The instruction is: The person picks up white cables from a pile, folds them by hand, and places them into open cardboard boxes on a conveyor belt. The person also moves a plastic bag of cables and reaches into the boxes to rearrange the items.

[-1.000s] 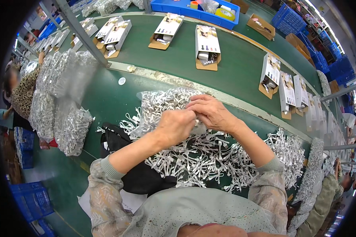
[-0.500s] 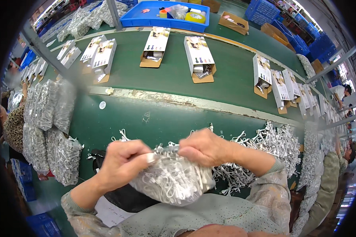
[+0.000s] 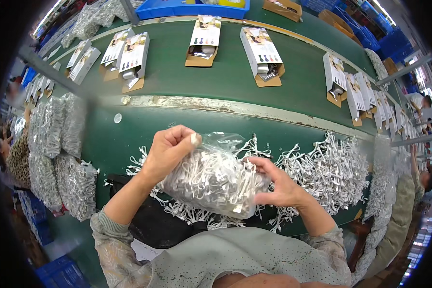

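A: Bag count?
B: One clear plastic bag (image 3: 216,185) of white cables in hand, near side of the pale rail (image 3: 216,106), below its middle. Can't tell if it touches the loose cables.

A: Hands?
B: Two. Left hand (image 3: 170,146): fingers together with thumb, pinching the bag's upper left edge. Right hand (image 3: 285,189): fingers and thumb apart at the bag's right end; how hard they press, can't tell.

A: Loose cables (image 3: 326,177)?
B: One sprawling heap on the green bench (image 3: 153,120), near side of the rail, thickest toward its right. Too tangled to count singly.

A: Other near-side stuff?
B: One white round sticker (image 3: 117,118), just beside the rail, toward its left. One black cloth item (image 3: 158,225), well nearer than the rail. Full cable bags (image 3: 45,127) past the rail's left end, at least four.

A: Beyond the rail?
B: Green belt (image 3: 170,72). Two lone open boxes, a left box (image 3: 205,31) and a right box (image 3: 261,45). One blue tray (image 3: 192,10), farther off.
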Demonstrator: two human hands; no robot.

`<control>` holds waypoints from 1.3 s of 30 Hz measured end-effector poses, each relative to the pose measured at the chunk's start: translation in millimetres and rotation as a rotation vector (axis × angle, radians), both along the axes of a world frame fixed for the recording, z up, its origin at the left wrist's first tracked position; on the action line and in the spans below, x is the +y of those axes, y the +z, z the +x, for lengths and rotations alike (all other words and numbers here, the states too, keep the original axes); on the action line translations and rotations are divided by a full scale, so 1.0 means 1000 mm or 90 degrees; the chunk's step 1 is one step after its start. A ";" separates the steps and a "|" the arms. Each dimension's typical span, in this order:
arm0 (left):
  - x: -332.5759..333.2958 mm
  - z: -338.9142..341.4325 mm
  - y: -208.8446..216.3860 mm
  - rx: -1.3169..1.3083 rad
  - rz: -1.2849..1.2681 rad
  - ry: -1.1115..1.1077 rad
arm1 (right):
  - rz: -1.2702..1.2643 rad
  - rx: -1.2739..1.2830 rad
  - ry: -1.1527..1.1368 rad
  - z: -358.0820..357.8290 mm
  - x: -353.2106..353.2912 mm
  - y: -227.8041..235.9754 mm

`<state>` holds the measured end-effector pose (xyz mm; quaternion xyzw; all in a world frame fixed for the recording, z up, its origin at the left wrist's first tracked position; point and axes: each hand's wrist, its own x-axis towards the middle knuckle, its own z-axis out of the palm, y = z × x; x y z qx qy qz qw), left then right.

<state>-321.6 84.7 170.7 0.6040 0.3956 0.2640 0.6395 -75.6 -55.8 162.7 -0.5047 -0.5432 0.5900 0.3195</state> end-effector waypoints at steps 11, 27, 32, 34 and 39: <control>0.009 -0.005 0.020 0.386 0.239 -0.196 | -0.008 -0.162 -0.238 -0.031 0.027 -0.057; 0.033 -0.021 -0.035 0.273 0.740 -0.073 | 0.092 -0.554 -0.272 -0.069 0.091 -0.053; 0.062 -0.050 -0.014 0.354 0.484 -0.183 | 0.214 -0.608 -0.190 -0.104 0.069 -0.029; 0.071 -0.063 0.013 0.378 0.362 -0.318 | 0.176 -0.527 -0.080 -0.113 0.061 -0.005; 0.083 -0.084 0.039 0.418 0.224 -0.664 | -0.040 -0.240 0.163 -0.088 0.082 0.008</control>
